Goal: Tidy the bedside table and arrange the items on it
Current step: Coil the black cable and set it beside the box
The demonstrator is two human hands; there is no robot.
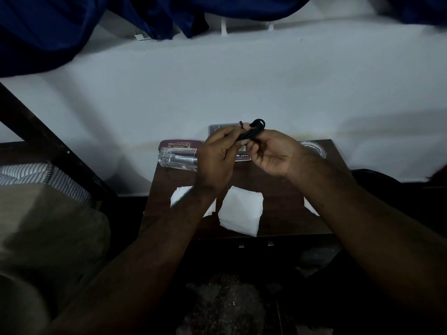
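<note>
Black cable [254,130], bundled into a small loop, is up in the air over the back of the dark wood surface [278,201] and isn't resting on anything. The left hand [217,155] has its grip pinched on one side of the bundle, with a loose end poking up by the fingertips. The right hand [273,153] has its fingers curled round the loop, so that grip is closed on the cable too.

What could go wrong: nothing visible ties the coil, so if either grip eases off it'll probably spring open and they're back to a tangle. That stray end looks like the first bit to slip. The hands are also right above a clear plastic bottle [177,160] lying on its side — a dropped cable or a bumped wrist could set it rolling off the edge. The white tissues [239,211] near the front would shift easily too. Dim light won't help.

Readable stuff: the maroon case [180,143] says "PRINCE OPTICALS", but its smaller lines are too tiny to make out. A label [243,156] under the hands shows "OPE" and the rest is covered.
</note>
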